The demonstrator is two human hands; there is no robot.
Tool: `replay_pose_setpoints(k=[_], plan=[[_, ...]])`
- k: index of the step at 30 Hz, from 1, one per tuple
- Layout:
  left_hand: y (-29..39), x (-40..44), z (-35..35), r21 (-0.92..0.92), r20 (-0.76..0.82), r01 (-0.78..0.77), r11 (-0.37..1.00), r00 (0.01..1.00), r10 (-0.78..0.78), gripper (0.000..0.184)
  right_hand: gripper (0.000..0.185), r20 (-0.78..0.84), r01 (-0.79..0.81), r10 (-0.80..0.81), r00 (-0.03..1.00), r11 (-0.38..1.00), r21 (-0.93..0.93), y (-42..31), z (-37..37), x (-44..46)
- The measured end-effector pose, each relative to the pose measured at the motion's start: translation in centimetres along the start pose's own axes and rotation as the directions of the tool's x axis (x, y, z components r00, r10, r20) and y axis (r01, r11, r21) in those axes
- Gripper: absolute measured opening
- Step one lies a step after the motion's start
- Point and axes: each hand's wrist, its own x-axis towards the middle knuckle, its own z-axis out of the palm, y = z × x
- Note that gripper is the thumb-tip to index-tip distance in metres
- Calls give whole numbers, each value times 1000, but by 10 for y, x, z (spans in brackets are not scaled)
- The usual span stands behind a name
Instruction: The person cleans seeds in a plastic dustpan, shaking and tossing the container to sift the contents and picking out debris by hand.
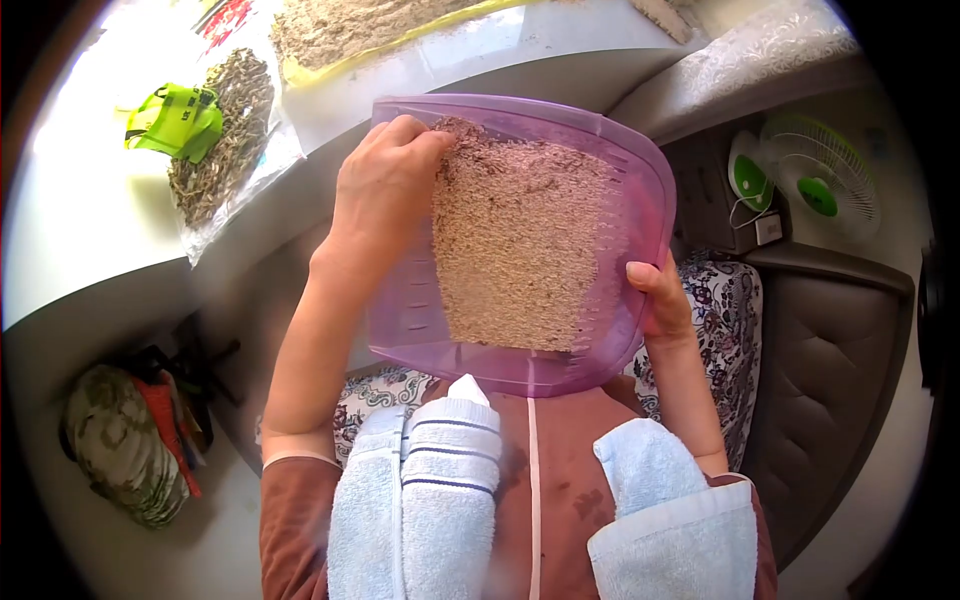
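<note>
A translucent purple plastic tray [405, 300] with slots along its sides is tilted over my lap. A layer of pale grain [515, 250] covers its middle, with darker reddish-brown bits [462, 128] gathered along the far edge. My right hand [660, 295] grips the tray's right wall, thumb over the rim. At the far left corner, my left hand [395, 165] reaches over the tray with its fingertips pinched together among the dark bits. Whatever is between those fingertips is too small to make out.
Beyond the tray, a white table [80, 230] bears a spread of grain [350, 35] on yellow-edged sheeting. Dried brown material [225, 140] on clear plastic lies under a green packet [180, 120]. A fan [820, 180] and brown padded seat [835, 370] stand right; a bag [120, 440] sits lower left.
</note>
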Motion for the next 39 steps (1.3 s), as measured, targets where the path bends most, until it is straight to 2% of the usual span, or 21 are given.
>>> replay_pose_setpoints(k=[2, 3, 6, 14, 19, 22, 28, 31, 34, 35, 39], plan=[[4, 0, 7, -84, -116, -74, 994, 991, 64, 17, 83, 15, -26, 26, 1000, 1000, 12, 0, 1, 0], [10, 4, 12, -62, -132, -124, 990, 985, 115, 16, 83, 17, -24, 24, 1000, 1000, 12, 0, 1, 0], [20, 6, 20, -2, -87, -70, 998, 994, 70, 15, 84, 23, -9, 9, 1000, 1000, 16, 0, 1, 2], [-1, -6, 10, -6, -96, 3, 1000, 995, -4, 8, 83, -6, 0, 0, 1000, 999, 42, 1, -1, 0], [37, 1, 23, -285, -109, -106, 953, 991, 78, 11, 82, -21, -15, 16, 1000, 1000, 27, 1, 1, 2], [52, 3, 33, -214, -20, -60, 975, 998, 57, 12, 82, -34, -17, 18, 999, 1000, 10, 2, -1, 2], [46, -8, 29, -314, -32, 14, 949, 999, -25, 8, 81, -66, -15, 16, 998, 1000, 11, 4, -5, 2], [36, -11, 35, -169, -74, 46, 985, 996, -59, 7, 81, -73, -25, 27, 997, 999, 20, 4, -8, 2], [27, -7, 21, -133, -177, 63, 989, 981, -86, 7, 81, -77, -19, 21, 997, 1000, 23, 4, -7, 5], [23, -7, 18, -181, -185, 81, 980, 976, -115, 8, 81, -81, -14, 16, 997, 1000, 21, 4, -6, 6], [7, -4, 20, -129, -153, 136, 982, 976, -155, 11, 82, -50, -25, 26, 998, 999, 32, 4, -3, 9]])
